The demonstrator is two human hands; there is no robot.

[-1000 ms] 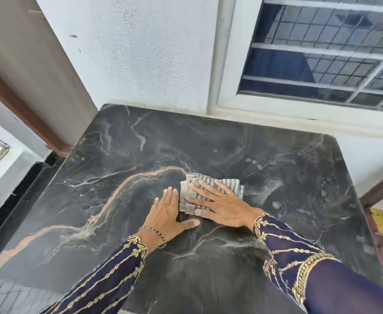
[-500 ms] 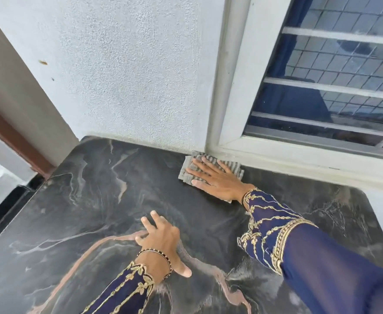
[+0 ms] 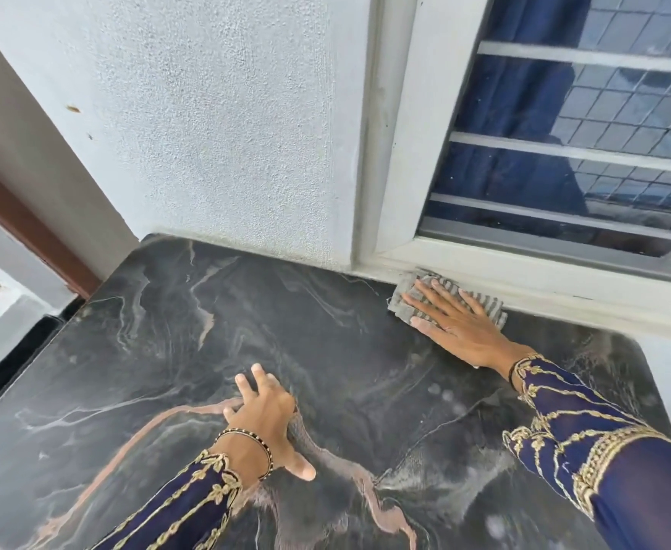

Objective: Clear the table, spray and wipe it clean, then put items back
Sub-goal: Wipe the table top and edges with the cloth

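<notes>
The black marble table (image 3: 159, 343) with pink and white veins fills the lower view. A folded grey striped cloth (image 3: 403, 297) lies at the table's far edge, right against the window sill. My right hand (image 3: 454, 325) presses flat on the cloth with straight, spread fingers. My left hand (image 3: 264, 420) rests on the middle of the tabletop, fingers spread and propped on their tips, holding nothing. Both arms wear dark blue sleeves with gold embroidery.
A rough white wall (image 3: 214, 133) stands behind the table. A white-framed window (image 3: 564, 152) with bars and a sill sits at the back right. A brown door frame (image 3: 28, 228) and a black floor strip run along the left.
My right hand has pushed the cloth from the middle of the table to the far edge, then rightward along the sill. My left hand stayed planted on the tabletop.
</notes>
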